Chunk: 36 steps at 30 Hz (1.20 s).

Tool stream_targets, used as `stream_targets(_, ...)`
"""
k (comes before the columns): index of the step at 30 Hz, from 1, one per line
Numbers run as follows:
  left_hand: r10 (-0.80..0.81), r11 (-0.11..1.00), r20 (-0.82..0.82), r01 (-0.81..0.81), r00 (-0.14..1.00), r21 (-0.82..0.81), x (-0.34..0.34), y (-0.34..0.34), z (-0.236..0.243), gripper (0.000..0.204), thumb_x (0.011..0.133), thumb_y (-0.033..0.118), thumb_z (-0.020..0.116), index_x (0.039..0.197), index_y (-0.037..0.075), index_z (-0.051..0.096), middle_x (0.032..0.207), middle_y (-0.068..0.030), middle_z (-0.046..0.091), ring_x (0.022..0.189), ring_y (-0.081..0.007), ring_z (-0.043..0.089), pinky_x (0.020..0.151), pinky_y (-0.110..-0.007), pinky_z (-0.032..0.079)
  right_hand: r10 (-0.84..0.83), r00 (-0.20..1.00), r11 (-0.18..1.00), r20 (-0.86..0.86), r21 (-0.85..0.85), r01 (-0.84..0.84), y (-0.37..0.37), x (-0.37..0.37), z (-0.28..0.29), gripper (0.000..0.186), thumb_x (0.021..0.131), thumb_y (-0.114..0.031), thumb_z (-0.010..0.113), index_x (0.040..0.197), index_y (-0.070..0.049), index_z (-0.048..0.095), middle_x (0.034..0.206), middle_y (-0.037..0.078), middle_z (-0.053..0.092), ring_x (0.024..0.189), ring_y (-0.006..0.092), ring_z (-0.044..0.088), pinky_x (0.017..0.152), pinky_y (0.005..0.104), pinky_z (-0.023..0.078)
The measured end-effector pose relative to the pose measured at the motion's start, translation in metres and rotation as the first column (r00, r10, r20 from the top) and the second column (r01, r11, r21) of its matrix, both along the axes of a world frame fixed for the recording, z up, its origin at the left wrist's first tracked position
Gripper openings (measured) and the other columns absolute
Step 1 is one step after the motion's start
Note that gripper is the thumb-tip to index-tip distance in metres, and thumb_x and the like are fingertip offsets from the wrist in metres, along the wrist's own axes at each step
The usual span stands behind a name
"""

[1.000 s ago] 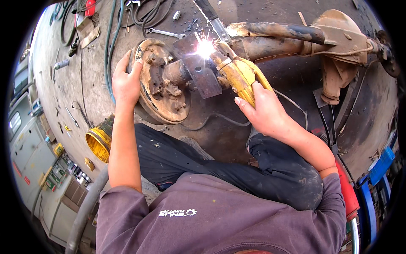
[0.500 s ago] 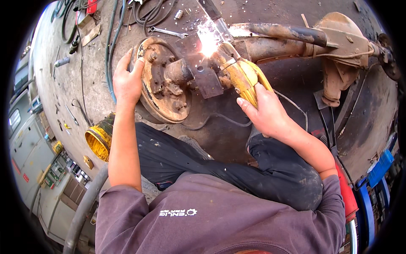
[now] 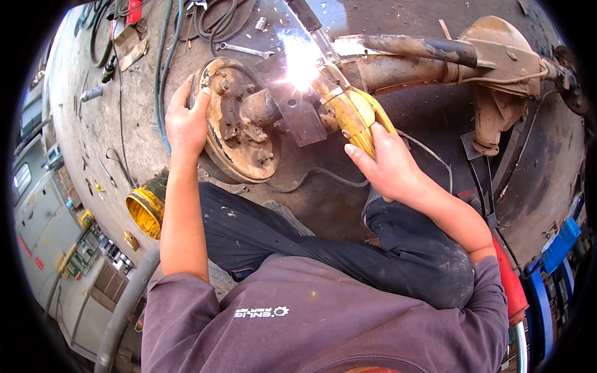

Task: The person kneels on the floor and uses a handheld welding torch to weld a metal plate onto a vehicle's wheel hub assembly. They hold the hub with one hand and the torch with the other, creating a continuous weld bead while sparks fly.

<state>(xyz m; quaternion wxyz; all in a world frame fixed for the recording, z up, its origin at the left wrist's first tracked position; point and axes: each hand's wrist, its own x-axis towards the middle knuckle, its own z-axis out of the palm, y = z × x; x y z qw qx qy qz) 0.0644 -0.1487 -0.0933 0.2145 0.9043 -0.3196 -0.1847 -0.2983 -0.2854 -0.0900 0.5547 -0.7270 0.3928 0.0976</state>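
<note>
My left hand (image 3: 188,122) grips the left rim of a rusty brake drum (image 3: 256,163), thumb on the face and fingers over the edge. My right hand (image 3: 392,163) is closed round the handle of a yellow welding torch (image 3: 352,119), thumb along its near side. A white-blue arc (image 3: 301,71) flares beyond the torch, hiding its tip and the metal there. Close to the glare, a dark steel plate (image 3: 303,122) with a hole stands against the axle tube between drum and torch. The brown axle (image 3: 404,73) extends right to a bulky housing (image 3: 500,56).
Hoses (image 3: 163,74) and a wrench (image 3: 244,48) lie on the floor beyond the drum. A yellow-lined bucket (image 3: 144,206) sits by my left forearm. A thin cable (image 3: 333,173) runs between my legs and the axle. At the right stands a red cylinder (image 3: 511,287).
The glare has shifted slightly left and spread, its sparks turning bluer. My right hand and the torch have edged left; my left hand keeps its grip on the drum rim.
</note>
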Motion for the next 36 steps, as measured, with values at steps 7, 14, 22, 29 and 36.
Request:
stream_targets(7, -0.032, 0.999, 0.037, 0.032, 0.999, -0.002, -0.001, -0.0007, 0.0021, 0.056, 0.097, 0.021, 0.07, 0.146, -0.005, 0.061, 0.139, -0.0212, 0.069, 0.127, -0.025, 0.065, 0.111, -0.034, 0.046, 0.006, 1.0, 1.0, 0.0, 0.0, -0.006, 0.0008, -0.0016, -0.0037, 0.05, 0.103, -0.035, 0.066, 0.111, 0.013, 0.055, 0.104, 0.037, 0.068, 0.104, 0.0508, 0.067, 0.093, 0.0542, 0.052)
stream_targets(14, -0.014, 1.0, 0.014, 0.014, 1.0, -0.004, -0.0034, -0.0029, 0.0046, 0.055, 0.098, 0.021, 0.069, 0.146, -0.005, 0.061, 0.14, -0.0211, 0.068, 0.128, -0.0252, 0.064, 0.112, -0.034, 0.046, -0.002, 1.0, 1.0, 0.014, -0.005, 0.002, 0.0017, -0.0029, -0.0051, 0.05, 0.103, -0.035, 0.067, 0.111, 0.014, 0.055, 0.103, 0.037, 0.068, 0.104, 0.0507, 0.067, 0.093, 0.0539, 0.052)
stream_targets(22, -0.024, 1.0, 0.027, 0.024, 0.999, 0.006, -0.0017, -0.0012, 0.0025, 0.056, 0.098, 0.021, 0.07, 0.147, -0.005, 0.06, 0.139, -0.0208, 0.069, 0.128, -0.0249, 0.064, 0.112, -0.034, 0.046, 0.007, 1.0, 1.0, 0.018, -0.023, -0.007, 0.0024, -0.0036, -0.0056, 0.05, 0.103, -0.035, 0.067, 0.11, 0.014, 0.056, 0.103, 0.037, 0.068, 0.103, 0.0507, 0.067, 0.093, 0.0539, 0.052)
stream_targets(29, 0.002, 1.0, 0.003, -0.002, 1.0, 0.005, -0.0013, -0.0016, 0.0024, 0.058, 0.096, 0.03, 0.071, 0.143, -0.003, 0.063, 0.145, -0.0231, 0.064, 0.136, -0.0341, 0.06, 0.117, -0.038, 0.042, -0.003, 0.999, 1.0, 0.032, -0.026, 0.004, 0.0046, -0.0057, -0.0068, 0.05, 0.104, -0.035, 0.066, 0.111, 0.013, 0.056, 0.104, 0.036, 0.068, 0.104, 0.0506, 0.067, 0.094, 0.0544, 0.052)
stream_targets(36, 0.003, 1.0, 0.005, -0.003, 1.0, 0.004, -0.0007, -0.0012, 0.0028, 0.059, 0.095, 0.03, 0.071, 0.143, -0.003, 0.063, 0.146, -0.0232, 0.064, 0.137, -0.0343, 0.059, 0.117, -0.038, 0.042, 0.008, 1.0, 1.0, 0.012, -0.023, -0.008, 0.0052, -0.0063, -0.0078, 0.051, 0.103, -0.036, 0.067, 0.112, 0.014, 0.056, 0.103, 0.036, 0.068, 0.103, 0.0507, 0.067, 0.094, 0.0544, 0.052)
